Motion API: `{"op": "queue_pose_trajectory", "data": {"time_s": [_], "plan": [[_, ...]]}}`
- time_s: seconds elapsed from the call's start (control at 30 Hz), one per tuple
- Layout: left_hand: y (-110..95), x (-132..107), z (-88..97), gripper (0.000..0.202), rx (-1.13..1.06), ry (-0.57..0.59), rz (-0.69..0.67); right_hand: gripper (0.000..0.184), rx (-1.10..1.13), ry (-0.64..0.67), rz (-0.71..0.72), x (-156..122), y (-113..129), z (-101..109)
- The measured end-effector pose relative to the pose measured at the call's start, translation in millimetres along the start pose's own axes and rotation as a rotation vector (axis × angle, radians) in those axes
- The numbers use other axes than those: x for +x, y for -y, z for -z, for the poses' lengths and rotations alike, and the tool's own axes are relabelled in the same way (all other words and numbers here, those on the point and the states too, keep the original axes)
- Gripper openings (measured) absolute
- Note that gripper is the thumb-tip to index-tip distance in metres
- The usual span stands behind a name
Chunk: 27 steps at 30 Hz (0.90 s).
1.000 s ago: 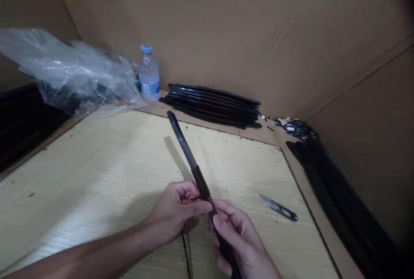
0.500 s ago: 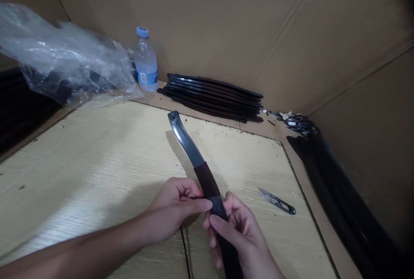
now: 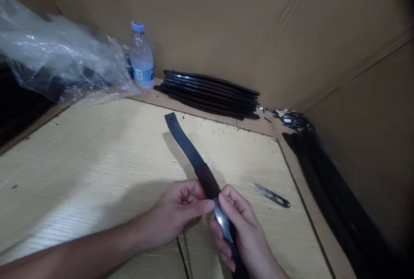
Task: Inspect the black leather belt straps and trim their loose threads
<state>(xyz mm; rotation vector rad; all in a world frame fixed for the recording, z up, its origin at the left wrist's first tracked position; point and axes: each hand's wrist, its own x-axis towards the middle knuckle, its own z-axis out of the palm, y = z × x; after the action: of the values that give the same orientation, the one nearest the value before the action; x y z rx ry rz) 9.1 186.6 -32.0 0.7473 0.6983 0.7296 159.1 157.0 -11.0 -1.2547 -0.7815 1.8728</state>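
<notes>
A curved, glossy black strip (image 3: 186,141) with a hole at its far end slants up and away over the table. Dark cord is wound in a tight band (image 3: 208,180) round part of it. My right hand (image 3: 237,223) is closed round the strip just below the winding, its thumb on top. My left hand (image 3: 181,205) pinches at the strip's left edge beside the last turns. From beneath that hand a dark cord (image 3: 183,258) hangs down; the piece between its fingertips is mostly hidden. Thread snips (image 3: 272,195) lie to the right, touched by neither hand.
At the back a stack of black strips (image 3: 207,95) lies by a water bottle (image 3: 142,57) and a crumpled clear plastic bag (image 3: 67,54). Long black pieces (image 3: 320,188) run along the right edge, below a tangle of scraps (image 3: 294,120). Cardboard walls (image 3: 207,20) surround the pale tabletop (image 3: 80,154).
The strip has turned about its length, so light now shines near my right hand instead of the far end. My right thumb has moved up to the winding's lower edge.
</notes>
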Motion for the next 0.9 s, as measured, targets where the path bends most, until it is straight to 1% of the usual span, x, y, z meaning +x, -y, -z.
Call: {"op": "queue_pose_trajectory", "data": {"time_s": [0.1, 0.2, 0.33, 0.5, 0.63, 0.77, 0.83, 0.9], "plan": [[-2.0, 0.6, -2.2, 0.023, -0.007, 0.026, -0.005, 0.030, 0.032, 0.013, -0.029, -0.7, -1.8, 2.5], [-3.5, 1.8, -2.6, 0.025, 0.010, 0.005, 0.016, 0.029, 0.090, 0.007, -0.088, -1.4, -1.9, 2.3], [-2.1, 2.6, -2.0, 0.024, 0.020, -0.017, -0.005, 0.030, 0.051, 0.001, -0.050, -0.3, -0.4, 1.2], [-1.0, 1.8, -3.0, 0.021, 0.013, 0.017, -0.019, 0.032, -0.024, -0.046, -0.049, 1.6, -0.4, 2.8], [-2.6, 0.1, -3.8, 0.020, 0.042, 0.032, -0.010, 0.034, -0.059, -0.036, -0.041, 0.2, -2.2, 4.5], [-3.4, -2.4, -5.0, 0.017, 0.013, 0.051, -0.016, 0.035, -0.075, -0.029, -0.058, -1.9, -2.7, 4.8], [-3.5, -3.2, -5.9, 0.017, 0.005, 0.041, -0.016, 0.035, -0.077, -0.025, -0.063, -1.8, -2.2, 4.7], [-3.9, -3.2, -6.5, 0.020, 0.009, 0.006, -0.008, 0.034, -0.064, -0.018, -0.053, -0.7, -1.1, 4.6]]}}
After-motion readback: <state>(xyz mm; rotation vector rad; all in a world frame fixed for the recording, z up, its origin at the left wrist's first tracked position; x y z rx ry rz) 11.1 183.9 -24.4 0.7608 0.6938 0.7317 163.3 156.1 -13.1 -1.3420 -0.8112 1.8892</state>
